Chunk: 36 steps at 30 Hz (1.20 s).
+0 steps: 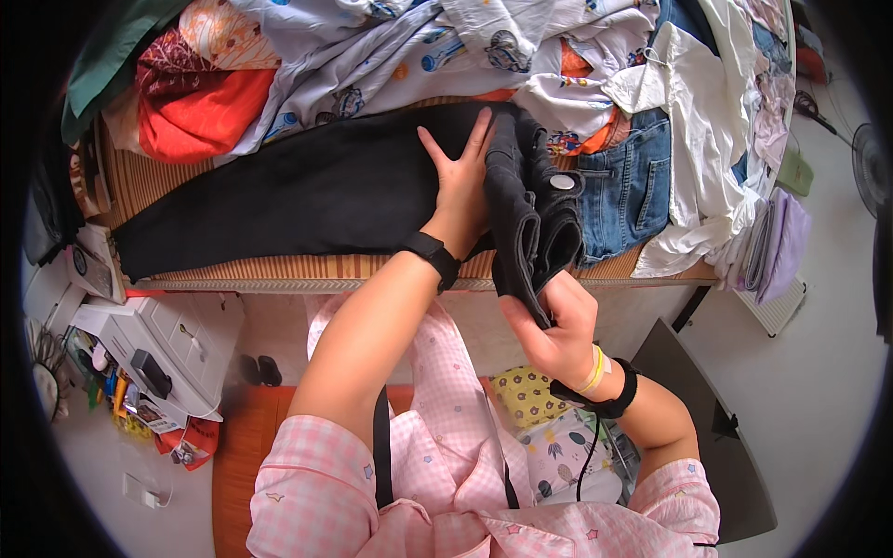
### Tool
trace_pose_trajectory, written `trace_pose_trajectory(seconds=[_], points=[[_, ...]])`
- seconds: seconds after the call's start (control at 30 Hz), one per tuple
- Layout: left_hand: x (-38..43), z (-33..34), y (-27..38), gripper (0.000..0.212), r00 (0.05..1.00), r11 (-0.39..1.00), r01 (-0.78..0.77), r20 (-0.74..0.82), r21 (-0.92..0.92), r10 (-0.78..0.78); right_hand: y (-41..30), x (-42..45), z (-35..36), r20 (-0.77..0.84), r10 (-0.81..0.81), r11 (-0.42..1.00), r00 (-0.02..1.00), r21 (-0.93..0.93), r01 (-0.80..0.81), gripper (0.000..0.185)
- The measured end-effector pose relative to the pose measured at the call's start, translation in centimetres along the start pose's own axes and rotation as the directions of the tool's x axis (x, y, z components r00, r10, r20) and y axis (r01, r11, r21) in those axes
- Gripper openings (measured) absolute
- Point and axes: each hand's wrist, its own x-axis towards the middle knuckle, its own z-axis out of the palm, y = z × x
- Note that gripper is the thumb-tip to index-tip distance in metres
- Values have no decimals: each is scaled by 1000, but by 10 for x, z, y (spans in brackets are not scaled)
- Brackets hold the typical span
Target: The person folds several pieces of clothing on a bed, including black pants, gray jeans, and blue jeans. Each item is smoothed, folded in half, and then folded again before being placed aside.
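A pair of black trousers (300,192) lies stretched along the front of a striped mattress (356,265), its leg pointing left. Its waist end, with a pale round button, is lifted and bunched at the right. My right hand (558,328) pinches the near edge of that waistband between thumb and fingers. Spread flat, my left hand (460,181) presses on the black cloth beside the raised part, holding nothing in its fingers. Blue denim jeans or shorts (624,188) lie just right of the waistband.
Behind the trousers is a heap of printed white cloth (418,63), with a red-orange fabric (202,111) at its left. A white garment (704,139) and folded lilac cloth (781,237) sit at the right. A white cabinet (160,349) stands lower left; a fan (868,167) is far right.
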Motion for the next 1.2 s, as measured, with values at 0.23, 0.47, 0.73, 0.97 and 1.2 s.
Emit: trace_pose_trajectory(seconds=[0.23, 0.47, 0.73, 0.97, 1.2], points=[[-7, -24, -18, 52, 995, 989, -51, -98, -139, 37, -20, 5, 27, 99, -4, 1000, 995, -22, 6, 27], [-19, -42, -81, 40, 975, 893, -183, -193, -412, 111, -26, 13, 57, 76, 67, 998, 995, -15, -66, 34], [-99, -68, -125, 56, 782, -398, 350, 498, -848, -375, 19, 44, 94, -96, -201, 972, 975, -144, 186, 15], [-88, -48, -107, 34, 692, 222, 338, 81, -915, -718, 94, 70, 73, 161, -209, 750, 964, -607, 264, 60], [-92, -36, -100, 51, 680, 893, 330, -578, -307, -450, 125, 74, 89, 234, -106, 637, 967, -730, 246, 68]])
